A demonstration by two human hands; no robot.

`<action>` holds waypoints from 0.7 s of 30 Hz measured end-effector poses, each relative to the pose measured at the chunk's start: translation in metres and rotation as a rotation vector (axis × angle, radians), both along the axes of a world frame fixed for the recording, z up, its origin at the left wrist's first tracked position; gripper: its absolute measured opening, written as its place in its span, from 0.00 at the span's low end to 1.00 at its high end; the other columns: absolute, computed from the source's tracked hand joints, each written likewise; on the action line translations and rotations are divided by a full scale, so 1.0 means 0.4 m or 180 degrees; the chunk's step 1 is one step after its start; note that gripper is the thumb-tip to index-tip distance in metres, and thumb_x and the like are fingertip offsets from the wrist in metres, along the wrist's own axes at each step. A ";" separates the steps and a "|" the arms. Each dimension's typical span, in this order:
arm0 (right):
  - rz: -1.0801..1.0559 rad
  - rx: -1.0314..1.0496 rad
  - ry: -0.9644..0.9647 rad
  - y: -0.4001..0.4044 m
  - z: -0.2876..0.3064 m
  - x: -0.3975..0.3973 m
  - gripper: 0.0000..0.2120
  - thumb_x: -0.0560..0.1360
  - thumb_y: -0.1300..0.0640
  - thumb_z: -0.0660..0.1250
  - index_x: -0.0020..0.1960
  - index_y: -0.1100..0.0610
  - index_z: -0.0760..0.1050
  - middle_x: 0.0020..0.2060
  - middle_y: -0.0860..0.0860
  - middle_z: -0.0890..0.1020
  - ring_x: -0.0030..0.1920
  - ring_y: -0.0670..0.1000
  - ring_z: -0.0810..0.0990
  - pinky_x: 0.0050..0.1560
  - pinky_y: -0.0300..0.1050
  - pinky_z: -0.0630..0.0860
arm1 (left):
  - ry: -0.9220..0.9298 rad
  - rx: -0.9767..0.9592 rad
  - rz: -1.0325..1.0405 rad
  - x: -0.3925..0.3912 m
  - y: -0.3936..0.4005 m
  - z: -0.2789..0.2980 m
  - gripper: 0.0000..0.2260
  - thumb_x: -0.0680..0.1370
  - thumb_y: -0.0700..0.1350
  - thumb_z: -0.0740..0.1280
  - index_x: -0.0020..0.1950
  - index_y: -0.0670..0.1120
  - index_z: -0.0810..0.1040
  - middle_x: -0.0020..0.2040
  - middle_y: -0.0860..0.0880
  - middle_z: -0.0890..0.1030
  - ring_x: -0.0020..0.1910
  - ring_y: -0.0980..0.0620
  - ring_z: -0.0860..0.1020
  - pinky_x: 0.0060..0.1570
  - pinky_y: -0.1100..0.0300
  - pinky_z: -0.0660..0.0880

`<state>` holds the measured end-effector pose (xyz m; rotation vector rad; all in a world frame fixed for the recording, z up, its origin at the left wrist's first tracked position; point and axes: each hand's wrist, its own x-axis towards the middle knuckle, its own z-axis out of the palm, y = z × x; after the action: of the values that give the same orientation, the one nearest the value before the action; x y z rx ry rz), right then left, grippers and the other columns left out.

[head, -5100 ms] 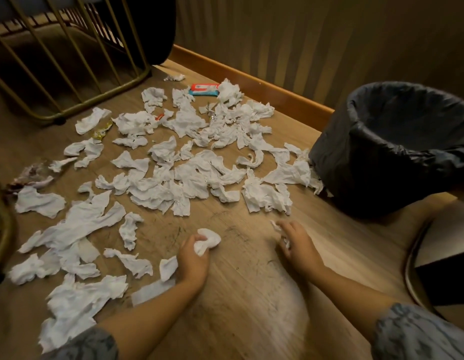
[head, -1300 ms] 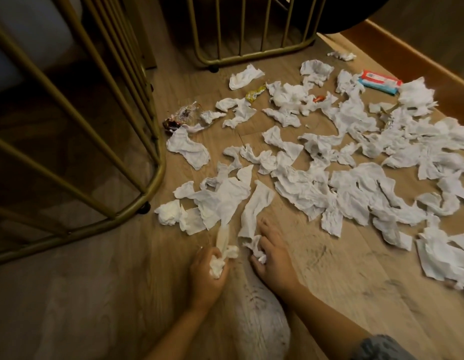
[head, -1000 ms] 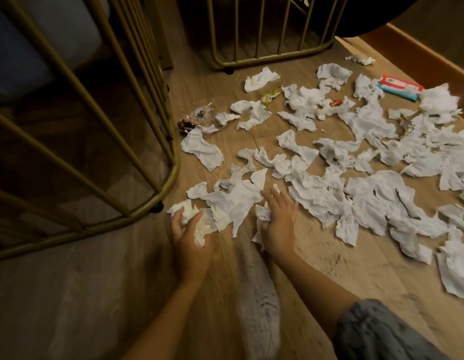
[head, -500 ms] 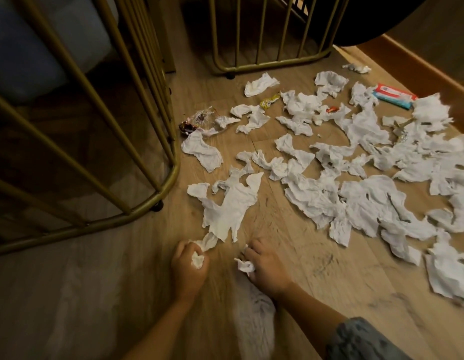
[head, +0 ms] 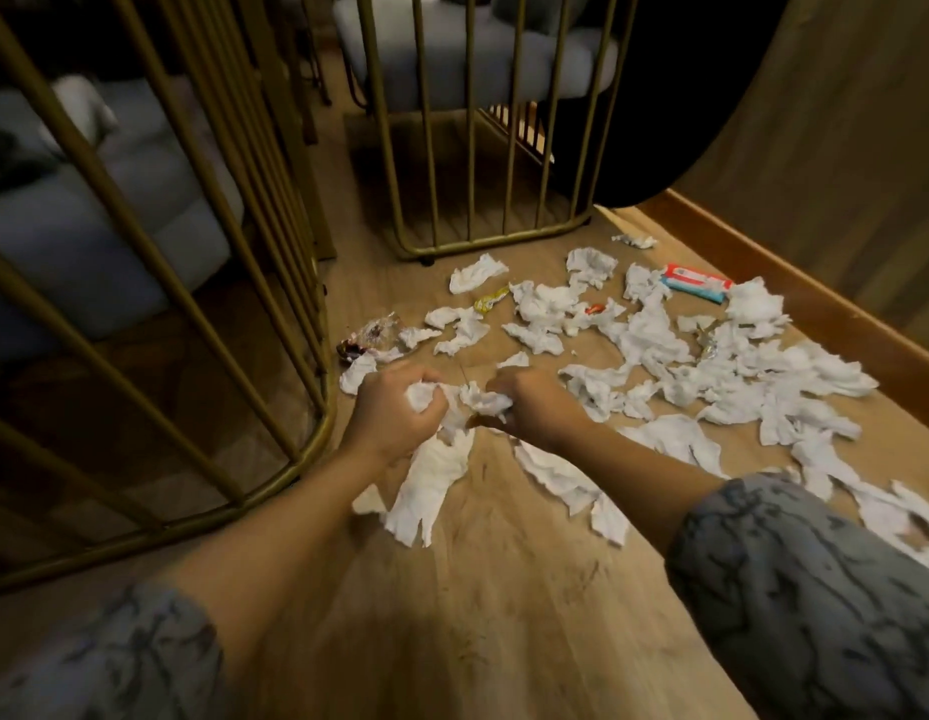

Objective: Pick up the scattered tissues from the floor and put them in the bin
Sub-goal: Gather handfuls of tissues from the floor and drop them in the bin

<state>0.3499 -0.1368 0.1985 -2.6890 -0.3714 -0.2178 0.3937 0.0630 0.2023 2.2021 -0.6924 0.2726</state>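
Crumpled soft paper tissues (head: 654, 335) lie on scuffed matt wood floor (head: 504, 589) beside glossy brass-coloured metal bars (head: 426, 122).

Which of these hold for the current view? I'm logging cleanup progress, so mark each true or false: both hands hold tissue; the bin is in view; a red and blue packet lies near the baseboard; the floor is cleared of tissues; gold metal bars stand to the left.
1. Both hands hold tissue. True: the left hand and right hand each grip crumpled tissue.
2. The bin is in view. False: no bin shows.
3. A red and blue packet lies near the baseboard. True.
4. The floor is cleared. False: scattered tissues remain.
5. Gold bars stand left. True.
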 end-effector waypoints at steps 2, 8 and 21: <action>-0.0265 0.0105 -0.0132 -0.055 0.069 -0.033 0.29 0.66 0.31 0.69 0.32 0.58 0.73 0.28 0.52 0.76 0.29 0.50 0.71 0.29 0.46 0.64 | -0.0219 0.0142 -0.0027 0.010 -0.056 0.071 0.04 0.69 0.46 0.72 0.41 0.47 0.82 0.39 0.52 0.81 0.39 0.55 0.78 0.39 0.60 0.74; -0.0690 0.0439 -0.0406 -0.262 0.191 -0.192 0.32 0.76 0.31 0.51 0.31 0.56 0.71 0.27 0.53 0.73 0.29 0.51 0.72 0.33 0.54 0.70 | -0.0439 0.0762 -0.0594 -0.038 -0.278 0.232 0.06 0.67 0.43 0.74 0.40 0.48 0.78 0.41 0.51 0.79 0.42 0.52 0.76 0.42 0.58 0.73; -0.2705 0.0168 -0.0608 -0.697 0.209 -0.597 0.06 0.79 0.47 0.62 0.56 0.44 0.71 0.49 0.46 0.82 0.45 0.46 0.80 0.46 0.44 0.81 | -0.0025 -0.0319 -0.1370 -0.351 -0.844 0.274 0.05 0.73 0.43 0.67 0.42 0.44 0.82 0.40 0.48 0.83 0.41 0.53 0.79 0.39 0.68 0.72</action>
<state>0.1111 -0.4157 0.2819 -2.6100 0.7375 -0.7085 0.2533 -0.2747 0.3118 1.9009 -1.1076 0.0916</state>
